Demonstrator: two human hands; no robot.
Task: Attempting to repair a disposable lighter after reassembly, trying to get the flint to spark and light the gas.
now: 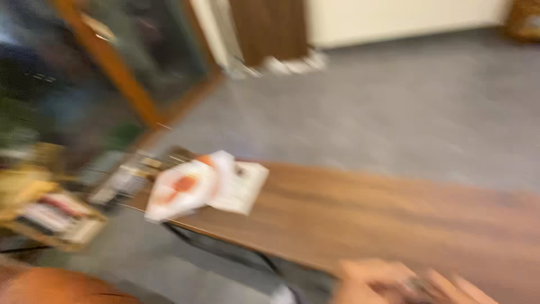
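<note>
The whole view is smeared by motion. At the bottom edge, over the near side of a brown wooden table [394, 214], blurred fingers show. They look like my left hand [365, 278] and my right hand [455, 287] held close together, with something small and dark [416, 287] between them. The blur hides what it is and how it is gripped. On the table's left end, well away from my hands, lies a white and orange packet [183, 191], partly on top of a white booklet [244, 188].
Grey floor [365, 107] stretches beyond the table. A glass-fronted cabinet with an orange wooden frame [112, 67] stands at the left. Below it is a low crate of books [56, 219]. An orange rounded seat [50, 287] is at the bottom left. Pale shoes [292, 62] lie by a dark door.
</note>
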